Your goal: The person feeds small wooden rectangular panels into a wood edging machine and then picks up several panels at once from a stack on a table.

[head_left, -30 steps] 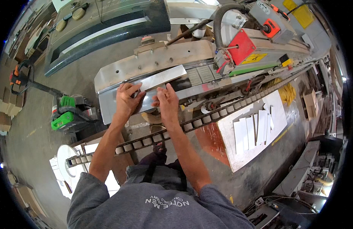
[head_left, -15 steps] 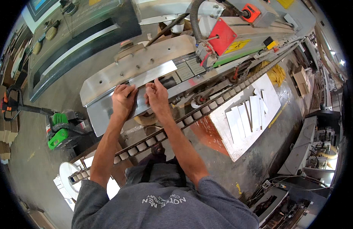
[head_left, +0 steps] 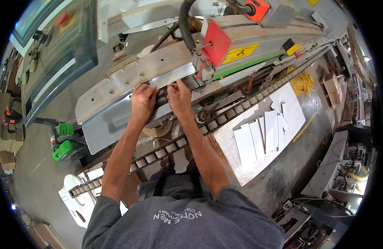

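A narrow white strip of board [head_left: 175, 74] lies on the metal infeed table [head_left: 104, 126] of a long machine, along its guide fence [head_left: 117, 83]. My left hand [head_left: 142, 101] is closed at the near edge of the strip, fingers curled over it. Just to the right, my right hand [head_left: 180, 99] pinches the same edge with its fingertips. The strip's far right end reaches the machine's red-covered head [head_left: 214, 43]. My fingers hide part of the near edge.
A roller rail [head_left: 170, 147] crosses under my forearms. White strips [head_left: 262, 135] lie on a white-topped stack [head_left: 245, 170] at right. A green-and-black pallet jack [head_left: 64, 143] stands at left. A grey hose [head_left: 185, 25] hangs by the head, and a dark-edged cabinet [head_left: 77, 68] stands far left.
Both hands and the white strip have moved to the right along the fence, toward the red-covered head. The view has shifted a little.
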Demonstrator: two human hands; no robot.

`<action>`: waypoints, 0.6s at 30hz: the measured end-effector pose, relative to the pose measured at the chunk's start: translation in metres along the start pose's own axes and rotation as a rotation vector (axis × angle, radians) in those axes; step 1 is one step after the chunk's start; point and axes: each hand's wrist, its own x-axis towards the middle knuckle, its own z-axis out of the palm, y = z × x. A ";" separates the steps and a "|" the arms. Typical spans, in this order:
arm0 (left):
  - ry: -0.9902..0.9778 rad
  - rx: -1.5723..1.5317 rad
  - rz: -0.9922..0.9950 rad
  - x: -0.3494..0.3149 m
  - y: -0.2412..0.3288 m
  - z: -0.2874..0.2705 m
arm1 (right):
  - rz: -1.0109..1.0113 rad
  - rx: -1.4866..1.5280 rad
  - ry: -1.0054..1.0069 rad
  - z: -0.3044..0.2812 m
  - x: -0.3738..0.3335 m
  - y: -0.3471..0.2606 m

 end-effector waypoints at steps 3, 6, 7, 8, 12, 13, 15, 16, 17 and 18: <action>-0.015 0.023 0.015 0.014 0.018 0.025 | -0.109 0.001 0.049 -0.020 -0.001 -0.001; -0.010 0.060 0.070 0.019 0.023 0.048 | -0.300 -0.003 0.083 -0.044 -0.037 -0.017; -0.002 0.099 0.083 0.015 0.022 0.055 | -0.273 -0.056 -0.048 -0.056 -0.056 -0.024; 0.001 0.091 0.010 0.016 0.024 0.059 | -0.234 -0.116 -0.167 -0.070 -0.075 -0.034; -0.040 0.154 -0.003 0.044 0.032 0.074 | -0.174 -0.055 -0.163 -0.137 -0.128 -0.056; -0.080 0.146 -0.020 0.050 0.039 0.082 | -0.120 -0.097 -0.044 -0.166 -0.136 -0.054; -0.085 0.171 -0.032 0.053 0.047 0.087 | -0.213 -0.352 0.175 -0.221 -0.148 -0.038; -0.023 0.142 0.046 0.056 0.048 0.087 | -0.177 -0.435 0.305 -0.254 -0.151 -0.030; 0.041 0.108 0.124 0.060 0.051 0.087 | -0.218 -0.597 0.416 -0.291 -0.151 -0.026; 0.049 0.146 0.091 0.059 0.054 0.084 | -0.225 -0.773 0.518 -0.327 -0.157 -0.020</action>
